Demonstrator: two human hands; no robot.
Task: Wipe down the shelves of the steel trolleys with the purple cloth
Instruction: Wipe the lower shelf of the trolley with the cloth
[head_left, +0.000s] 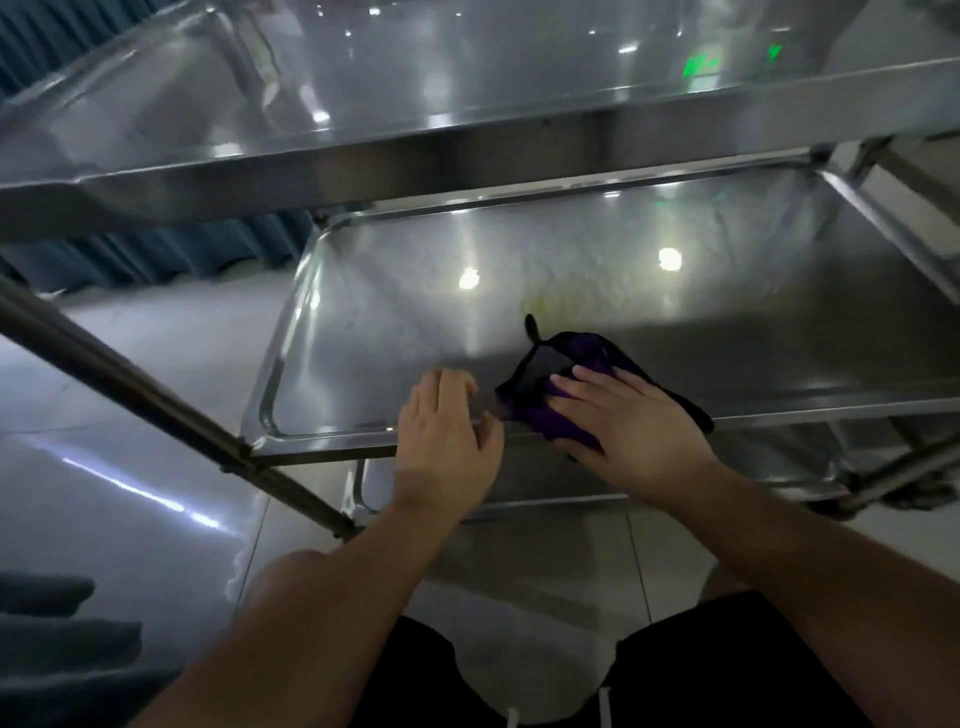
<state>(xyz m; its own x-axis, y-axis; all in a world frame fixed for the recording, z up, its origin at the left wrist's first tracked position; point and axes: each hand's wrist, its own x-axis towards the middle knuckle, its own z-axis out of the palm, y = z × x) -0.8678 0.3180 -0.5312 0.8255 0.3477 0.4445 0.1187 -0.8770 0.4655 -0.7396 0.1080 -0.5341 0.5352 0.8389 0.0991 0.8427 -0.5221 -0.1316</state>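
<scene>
At far left we see a blue curtain (156, 254) behind the trolley (156, 384). Our left hand (447, 441) rests on the near rim of the middle shelf (415, 312), fingers relaxed and holding nothing. Just right of it, our right hand (623, 415) presses flat, fingers straight, on the purple cloth (550, 374), which lies on that shelf at its near edge. The top shelf (467, 104) hangs above.
</scene>
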